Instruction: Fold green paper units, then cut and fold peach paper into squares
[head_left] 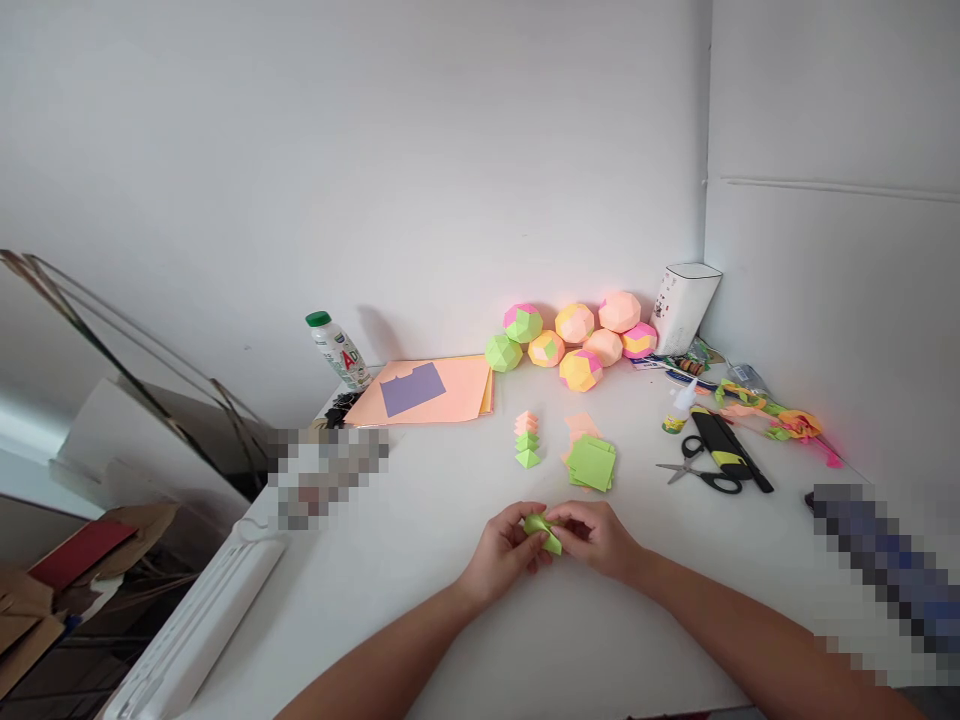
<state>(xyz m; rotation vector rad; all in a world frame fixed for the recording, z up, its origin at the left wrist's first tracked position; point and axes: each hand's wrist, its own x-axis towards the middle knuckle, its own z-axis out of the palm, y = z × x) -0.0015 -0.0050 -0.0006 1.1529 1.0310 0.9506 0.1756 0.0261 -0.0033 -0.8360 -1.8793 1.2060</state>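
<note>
A small piece of green paper (550,541), partly folded, is pinched between both my hands above the white table. My left hand (504,550) grips its left side with thumb and fingers, while my right hand (595,538) holds the upper right edge. Fingers cover part of the paper, so its full shape is hidden. Just beyond my hands lies a pile of green paper squares (592,463), with peach paper (582,427) showing behind it. To the left of that pile stands a short row of folded peach and green paper pieces (528,440).
Several faceted paper balls (581,370) sit by the wall. Scissors (694,467), a black and yellow cutter (720,445) and a glue bottle (679,410) lie at right. Peach sheets (465,390), a white bottle (339,350) and a white keyboard-like object (202,620) are at left.
</note>
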